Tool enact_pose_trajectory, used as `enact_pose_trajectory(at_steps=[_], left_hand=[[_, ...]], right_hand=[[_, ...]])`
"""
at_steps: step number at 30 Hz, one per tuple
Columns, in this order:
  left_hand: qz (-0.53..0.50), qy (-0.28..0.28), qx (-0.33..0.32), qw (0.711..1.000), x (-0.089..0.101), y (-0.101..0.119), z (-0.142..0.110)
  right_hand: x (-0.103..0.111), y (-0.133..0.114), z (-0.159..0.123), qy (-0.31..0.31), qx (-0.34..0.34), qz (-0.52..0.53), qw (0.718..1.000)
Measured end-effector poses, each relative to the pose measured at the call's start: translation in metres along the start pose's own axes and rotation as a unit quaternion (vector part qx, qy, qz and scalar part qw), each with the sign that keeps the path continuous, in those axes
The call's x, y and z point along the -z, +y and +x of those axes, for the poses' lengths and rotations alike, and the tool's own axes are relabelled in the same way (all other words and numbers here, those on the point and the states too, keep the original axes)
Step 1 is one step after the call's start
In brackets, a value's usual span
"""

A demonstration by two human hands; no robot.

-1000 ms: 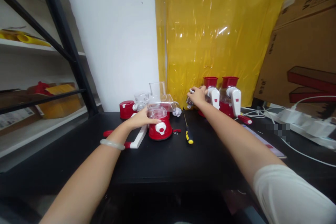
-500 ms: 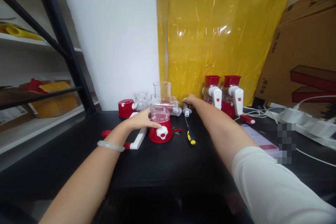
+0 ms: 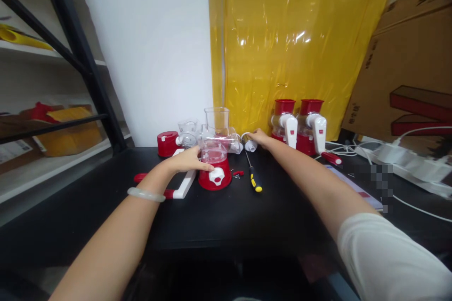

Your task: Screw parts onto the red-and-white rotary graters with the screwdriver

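Note:
My left hand (image 3: 189, 159) is closed around the side of a rotary grater (image 3: 215, 176), which has a red base, a white knob and a clear hopper. Its thumb lies by the knob, and the other fingers are hidden behind. Farther right, my right hand (image 3: 260, 137) grips a grater drum (image 3: 250, 145) with a white end, at the back of the black table. A screwdriver (image 3: 254, 181) with a black and yellow handle lies just in front of the drum. Beside the base are a small red part (image 3: 238, 173) and some tiny screw-like pieces.
Two assembled red and white graters (image 3: 311, 127) stand at the back right. A white crank handle (image 3: 183, 186) lies left of the held grater, with a red base (image 3: 167, 143) behind it. A power strip (image 3: 416, 164) with cables sits on the right.
My right hand has turned the grater drum, so its white end shows in place of the perforated side and shaft. My left hand stays on the rotary grater.

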State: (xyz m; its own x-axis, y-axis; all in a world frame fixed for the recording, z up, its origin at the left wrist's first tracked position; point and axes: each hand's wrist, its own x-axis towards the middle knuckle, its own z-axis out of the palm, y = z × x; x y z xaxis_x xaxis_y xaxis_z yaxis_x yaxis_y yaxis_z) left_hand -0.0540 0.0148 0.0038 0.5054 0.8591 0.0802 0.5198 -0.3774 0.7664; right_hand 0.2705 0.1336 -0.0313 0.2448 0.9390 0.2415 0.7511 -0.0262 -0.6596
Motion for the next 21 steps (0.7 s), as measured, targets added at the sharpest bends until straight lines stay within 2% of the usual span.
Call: enact_pose_trajectory(at_steps=[2, 5, 7, 10, 12, 14, 17, 21], left_hand=[[0.028, 0.001, 0.01, 1.0, 0.004, 0.001, 0.0], [0.068, 0.004, 0.015, 0.998, 0.009, 0.008, -0.009], [0.102, 0.015, 0.024, 0.994, 0.009, 0.015, -0.022], [0.188, 0.054, 0.038, 0.98, 0.0, 0.022, -0.047], [0.204, 0.081, 0.028, 0.975, -0.01, 0.024, -0.06], [0.213, 0.108, 0.021, 0.971, -0.02, 0.023, -0.067], [0.22, 0.135, 0.018, 0.966, -0.031, 0.019, -0.066], [0.233, 0.143, 0.026, 0.962, -0.033, 0.014, -0.059]], right_hand=[[0.007, -0.005, -0.004, -0.017, -0.02, 0.007, 1.0], [0.022, -0.024, -0.009, 0.02, 0.021, 0.027, 0.999], [0.035, -0.044, -0.015, 0.048, 0.1, 0.09, 0.99], [0.055, -0.079, -0.032, 0.08, 0.26, 0.182, 0.945], [0.066, -0.102, -0.05, 0.07, 0.349, 0.2, 0.913], [0.071, -0.122, -0.068, 0.051, 0.408, 0.195, 0.89], [0.068, -0.141, -0.088, 0.028, 0.433, 0.169, 0.885], [0.053, -0.15, -0.088, 0.026, 0.43, 0.122, 0.894]])
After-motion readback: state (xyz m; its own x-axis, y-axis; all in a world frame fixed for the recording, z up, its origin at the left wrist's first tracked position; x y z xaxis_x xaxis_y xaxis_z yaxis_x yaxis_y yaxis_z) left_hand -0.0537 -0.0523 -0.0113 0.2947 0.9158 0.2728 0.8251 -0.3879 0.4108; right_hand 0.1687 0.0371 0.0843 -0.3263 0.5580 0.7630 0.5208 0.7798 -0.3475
